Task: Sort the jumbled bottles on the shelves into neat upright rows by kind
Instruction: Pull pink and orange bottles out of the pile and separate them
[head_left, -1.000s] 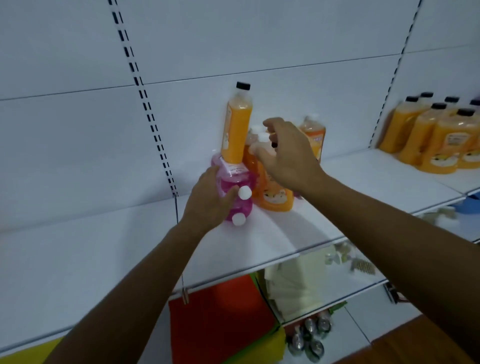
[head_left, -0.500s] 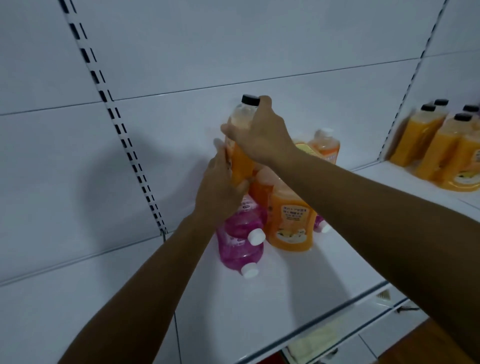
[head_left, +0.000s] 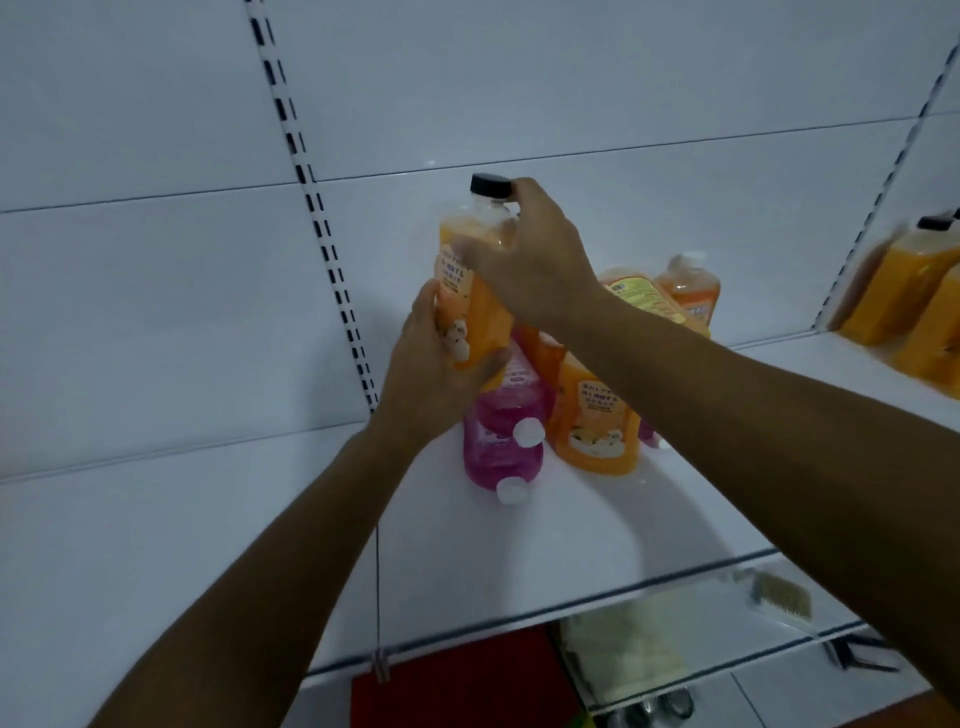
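Note:
A tall orange bottle with a black cap (head_left: 470, 291) stands upright on top of a jumble of bottles on the white shelf (head_left: 571, 525). My left hand (head_left: 431, 374) grips its lower body from the left and below. My right hand (head_left: 535, 260) grips its neck and shoulder just under the cap. Beneath it lie two pink bottles with white caps (head_left: 501, 441), their caps toward me. An orange bottle (head_left: 597, 421) stands beside them, and more orange bottles (head_left: 685, 291) are behind my right arm, partly hidden.
A row of upright orange bottles with black caps (head_left: 904, 291) stands on the neighbouring shelf section at the right. A slotted upright (head_left: 311, 208) runs up the back panel at left. Below the shelf are a red sheet (head_left: 457, 680), pale cloth and a brush.
My right hand went from the cluster to the tall orange bottle's neck, and my left hand rose from the pink bottles to its base. The view moved closer and lower.

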